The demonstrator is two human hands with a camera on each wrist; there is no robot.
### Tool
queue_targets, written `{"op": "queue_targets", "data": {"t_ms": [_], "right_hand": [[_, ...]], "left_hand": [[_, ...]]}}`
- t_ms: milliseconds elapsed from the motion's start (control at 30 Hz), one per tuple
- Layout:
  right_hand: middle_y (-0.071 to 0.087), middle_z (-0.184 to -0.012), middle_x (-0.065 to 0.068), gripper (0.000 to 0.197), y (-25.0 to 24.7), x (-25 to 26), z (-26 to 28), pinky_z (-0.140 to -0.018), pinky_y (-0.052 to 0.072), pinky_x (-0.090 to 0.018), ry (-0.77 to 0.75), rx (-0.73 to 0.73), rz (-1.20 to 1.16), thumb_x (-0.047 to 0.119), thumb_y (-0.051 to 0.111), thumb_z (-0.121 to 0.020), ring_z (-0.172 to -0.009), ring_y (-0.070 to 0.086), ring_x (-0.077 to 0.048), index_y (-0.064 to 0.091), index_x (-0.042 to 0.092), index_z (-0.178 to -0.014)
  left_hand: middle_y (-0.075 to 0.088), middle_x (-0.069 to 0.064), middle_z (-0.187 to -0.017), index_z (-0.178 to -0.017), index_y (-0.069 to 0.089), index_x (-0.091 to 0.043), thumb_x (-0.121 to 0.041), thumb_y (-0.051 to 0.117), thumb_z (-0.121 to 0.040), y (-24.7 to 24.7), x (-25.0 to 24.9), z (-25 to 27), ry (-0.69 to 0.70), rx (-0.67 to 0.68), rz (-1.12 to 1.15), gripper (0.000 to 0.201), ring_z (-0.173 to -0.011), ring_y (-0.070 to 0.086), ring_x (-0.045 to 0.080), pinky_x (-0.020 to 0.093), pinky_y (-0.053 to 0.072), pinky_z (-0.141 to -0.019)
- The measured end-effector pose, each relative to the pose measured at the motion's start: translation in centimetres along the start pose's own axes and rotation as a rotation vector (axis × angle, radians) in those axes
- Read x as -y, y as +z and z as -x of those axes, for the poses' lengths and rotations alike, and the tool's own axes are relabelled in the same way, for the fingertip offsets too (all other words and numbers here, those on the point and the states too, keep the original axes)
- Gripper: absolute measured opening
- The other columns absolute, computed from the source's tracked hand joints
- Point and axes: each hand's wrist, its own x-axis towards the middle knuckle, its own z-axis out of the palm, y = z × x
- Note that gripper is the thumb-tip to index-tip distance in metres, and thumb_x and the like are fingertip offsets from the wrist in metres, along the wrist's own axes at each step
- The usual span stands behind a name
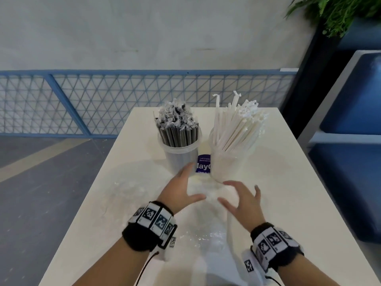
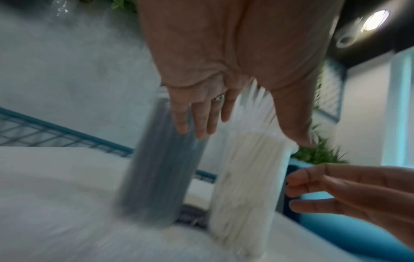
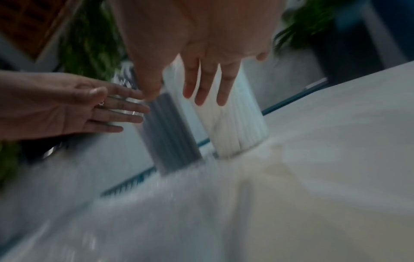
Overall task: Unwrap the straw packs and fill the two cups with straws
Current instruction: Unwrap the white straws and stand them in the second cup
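Note:
Two clear plastic cups stand side by side at the far middle of the white table (image 1: 288, 182). The left cup (image 1: 181, 155) is packed with dark wrapped straws (image 1: 177, 129); the right cup (image 1: 228, 162) holds white paper-wrapped straws (image 1: 237, 129). My left hand (image 1: 183, 190) hovers just in front of the left cup, fingers spread and empty. My right hand (image 1: 241, 201) hovers before the right cup, fingers spread too. Clear crumpled plastic wrap (image 1: 206, 234) lies on the table under and between the hands. One white straw (image 1: 229, 226) lies by my right wrist. Both wrist views are blurred: dark straws (image 2: 161, 177), white straws (image 3: 233, 120).
A purple printed card (image 1: 203, 164) lies between the cups. A blue mesh railing (image 1: 103, 100) runs behind the table. A blue bench (image 1: 350, 120) and a potted plant (image 1: 338, 13) stand on the right. The table's left edge drops to a grey floor.

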Motion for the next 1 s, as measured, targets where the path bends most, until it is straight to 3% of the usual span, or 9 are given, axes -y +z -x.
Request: {"op": "queue_targets", "data": {"t_ms": [67,167,367,467,533,700,833,900,1000], "right_hand": [[0.053,-0.110,0.004,0.045,-2.6,1.0,-1.4,-0.103,0.038,-0.045,0.026,-0.262,-0.249,0.036,0.071,-0.076,-0.103,0.054,-0.011,0.051,0.017,-0.113],[0.042,-0.117,0.001,0.058,-5.8,1.6,-3.8,-0.093,0.044,-0.034,0.033,-0.475,-0.409,0.024,0.077,-0.072,-0.104,0.050,-0.014,0.044,0.012,-0.118],[0.039,-0.142,0.000,0.094,-9.3,1.1,-9.4,-0.107,0.036,-0.028,0.092,-0.237,-0.606,0.025,0.083,-0.065,-0.128,0.042,-0.009,0.029,0.016,-0.141],[0.055,-0.117,0.014,0.079,-9.9,1.2,-11.0,-0.087,0.043,-0.004,0.029,-0.142,-0.620,0.012,0.085,-0.062,-0.103,0.050,0.020,0.038,0.024,-0.125],[0.051,-0.110,0.020,0.081,-9.5,1.3,-11.8,-0.076,0.039,0.004,0.023,-0.146,-0.649,0.006,0.085,-0.060,-0.091,0.048,0.029,0.035,0.027,-0.120],[0.051,-0.118,0.010,0.084,-7.5,1.7,-12.1,-0.083,0.038,0.000,-0.004,-0.274,-0.704,0.007,0.086,-0.059,-0.104,0.048,0.017,0.035,0.021,-0.124],[0.051,-0.106,0.015,0.063,-6.6,1.6,-12.1,-0.079,0.040,-0.002,0.015,-0.356,-0.741,0.005,0.078,-0.070,-0.094,0.049,0.020,0.037,0.023,-0.115],[0.053,-0.105,0.011,0.057,-6.8,1.8,-12.3,-0.081,0.042,-0.005,0.018,-0.393,-0.766,0.006,0.076,-0.073,-0.095,0.051,0.017,0.038,0.022,-0.113],[0.057,-0.115,-0.006,0.052,-7.5,2.5,-12.6,-0.094,0.047,-0.027,-0.001,-0.418,-0.795,0.012,0.071,-0.073,-0.110,0.056,-0.010,0.041,0.027,-0.114]], "left_hand": [[0.021,-0.004,-0.154,-0.147,0.011,-0.018,-0.039,0.077,-0.068,-0.4,-3.0,-1.8,0.083,-0.097,0.116,0.105,-0.139,0.021,0.006,0.014,0.015,-0.109],[0.008,-0.001,-0.157,-0.147,-0.004,-0.017,-0.039,0.083,-0.060,-0.7,-5.7,-5.3,0.066,-0.118,0.215,0.125,-0.143,0.011,0.010,0.024,0.013,-0.115],[0.029,0.008,-0.148,-0.145,-0.003,-0.006,-0.029,0.090,-0.049,-1.4,-7.4,-12.0,-0.088,-0.003,0.306,0.135,-0.138,0.029,0.021,0.037,0.027,-0.115],[0.041,0.002,-0.134,-0.143,0.001,-0.009,-0.021,0.090,-0.051,-1.4,-7.9,-13.6,-0.037,0.015,0.304,0.128,-0.126,0.044,0.020,0.030,0.040,-0.102],[0.036,0.000,-0.137,-0.143,-0.001,-0.019,-0.036,0.089,-0.040,-1.1,-8.1,-14.2,0.009,0.038,0.278,0.138,-0.127,0.043,0.020,0.037,0.042,-0.103],[0.028,0.004,-0.147,-0.144,-0.010,-0.019,-0.036,0.087,-0.038,-0.1,-7.9,-14.8,-0.022,0.059,0.374,0.145,-0.132,0.037,0.018,0.039,0.034,-0.110],[0.044,0.004,-0.131,-0.138,0.017,-0.013,-0.011,0.087,-0.055,0.6,-7.9,-15.0,-0.017,0.002,0.425,0.109,-0.117,0.049,0.016,0.030,0.042,-0.099],[0.046,0.005,-0.127,-0.131,0.024,-0.014,-0.021,0.087,-0.050,0.8,-8.0,-14.7,0.009,-0.029,0.436,0.103,-0.118,0.048,0.018,0.034,0.043,-0.099],[0.048,0.005,-0.127,-0.124,0.026,-0.027,-0.041,0.082,-0.046,1.1,-8.1,-14.4,0.037,-0.080,0.482,0.097,-0.120,0.049,0.022,0.043,0.044,-0.101]]}}
